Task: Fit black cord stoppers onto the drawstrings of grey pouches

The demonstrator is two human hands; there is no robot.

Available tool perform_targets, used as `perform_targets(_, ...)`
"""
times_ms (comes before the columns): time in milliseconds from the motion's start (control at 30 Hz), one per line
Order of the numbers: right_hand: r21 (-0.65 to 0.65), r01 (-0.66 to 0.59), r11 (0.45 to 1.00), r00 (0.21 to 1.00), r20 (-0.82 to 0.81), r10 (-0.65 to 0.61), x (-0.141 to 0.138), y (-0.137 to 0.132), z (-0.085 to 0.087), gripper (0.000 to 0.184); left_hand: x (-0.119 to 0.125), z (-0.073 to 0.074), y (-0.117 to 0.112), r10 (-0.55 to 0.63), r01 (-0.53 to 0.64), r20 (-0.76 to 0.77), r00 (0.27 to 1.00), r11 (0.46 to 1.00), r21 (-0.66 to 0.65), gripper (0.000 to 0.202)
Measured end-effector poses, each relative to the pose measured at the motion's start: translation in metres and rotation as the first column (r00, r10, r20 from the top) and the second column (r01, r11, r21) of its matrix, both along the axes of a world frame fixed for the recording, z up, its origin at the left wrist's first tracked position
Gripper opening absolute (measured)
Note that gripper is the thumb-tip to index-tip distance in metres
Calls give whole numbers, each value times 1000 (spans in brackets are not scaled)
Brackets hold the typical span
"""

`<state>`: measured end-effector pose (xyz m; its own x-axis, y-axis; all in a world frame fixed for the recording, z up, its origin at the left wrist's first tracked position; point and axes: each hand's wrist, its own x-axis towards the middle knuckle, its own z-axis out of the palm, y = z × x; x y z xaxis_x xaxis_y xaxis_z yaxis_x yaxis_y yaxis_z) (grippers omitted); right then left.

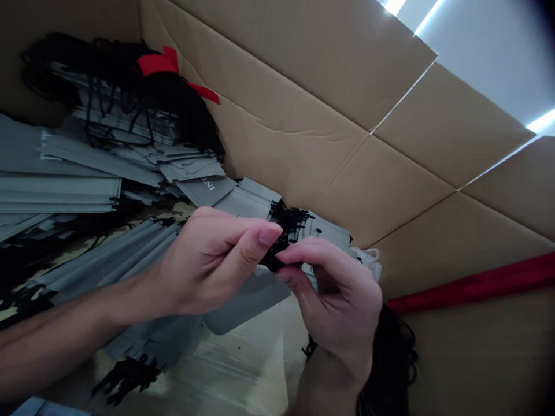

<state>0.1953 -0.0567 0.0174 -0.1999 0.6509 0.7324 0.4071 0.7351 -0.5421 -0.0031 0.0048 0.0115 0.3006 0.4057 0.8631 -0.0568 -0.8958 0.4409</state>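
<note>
Both hands meet in the middle of the picture over a bundle of grey drawstring pouches [255, 205]. My left hand [212, 260] pinches the black cords [286, 222] of the bundle between thumb and fingers. My right hand [338, 294] also has its fingers closed on the same black cords, just to the right of my left thumb. One grey pouch [247, 303] hangs below the hands.
Stacks of grey pouches [60, 185] with black cords fill the left of a cardboard box [329, 138]. A red ribbon [167, 63] lies on the far pile. A red strip [477, 283] runs along the right wall. Loose black cords [125, 375] lie on the floor.
</note>
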Motion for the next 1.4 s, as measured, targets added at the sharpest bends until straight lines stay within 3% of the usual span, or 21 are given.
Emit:
perform_targets(133,22,80,997,997,-7,-80,1,-2,2,15,1,-2,3,-26,27,-15,1000,999,21,43)
perform_targets(233,31,136,990,987,85,-138,1,-6,3,15,2,-2,5,37,-32,-71,997,997,73,42)
perform_targets(400,195,288,938,930,177,-322,-4,-6,5,15,0,0,5,110,-97,-162,981,992,86,38)
perform_targets(533,363,380,851,851,224,-475,-5,0,6,12,-2,1,3,-10,-4,-351,936,999,-39,30)
perform_targets(633,416,417,808,810,233,-538,-6,4,4,11,-5,2,4,-88,62,-389,917,995,-78,31)
perform_targets(867,397,444,803,823,175,-541,-9,2,1,13,-11,12,4,-192,166,-350,917,981,-103,36)
perform_targets(1000,399,402,824,824,235,-516,-7,2,2,11,-4,9,2,-172,82,-335,926,960,-266,29)
perform_targets(1100,397,334,855,839,288,-462,-8,3,1,12,4,4,2,-120,41,-165,979,909,-415,13)
perform_targets(1233,409,235,882,876,303,-375,-14,5,-2,14,9,3,1,-162,179,78,984,842,-509,9)
perform_targets(1300,409,218,886,884,303,-357,-16,6,-4,13,9,4,0,-185,213,106,977,824,-524,9)
perform_targets(1400,428,237,872,876,294,-383,-21,9,-7,13,8,4,-2,-138,173,105,985,834,-525,9)
